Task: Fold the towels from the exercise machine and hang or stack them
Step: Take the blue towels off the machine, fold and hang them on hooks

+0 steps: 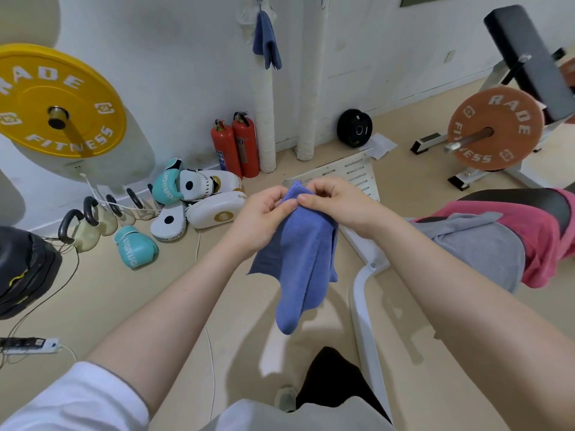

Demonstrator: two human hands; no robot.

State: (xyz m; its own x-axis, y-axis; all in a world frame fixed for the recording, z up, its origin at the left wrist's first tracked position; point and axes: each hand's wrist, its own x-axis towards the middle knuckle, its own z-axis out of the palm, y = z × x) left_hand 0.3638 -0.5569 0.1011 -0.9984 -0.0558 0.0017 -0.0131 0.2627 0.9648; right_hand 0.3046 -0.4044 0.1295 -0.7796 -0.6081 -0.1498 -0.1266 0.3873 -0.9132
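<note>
A blue towel (298,262) hangs in folds in front of me, pinched at its top edge by both hands. My left hand (264,219) grips the top corner from the left and my right hand (333,203) pinches it from the right, thumbs close together. A grey towel (479,244) and a pink towel (535,231) lie draped over the black padded bench of the exercise machine at the right. Another blue towel (267,42) hangs from a hook on the white wall at the top centre.
The machine's white frame (364,300) runs along the floor under my right arm. Two red fire extinguishers (236,144), boxing gloves and pads (193,197), kettlebells (90,219) and a yellow weight plate (56,101) stand at the left. An orange plate (494,129) is at the right.
</note>
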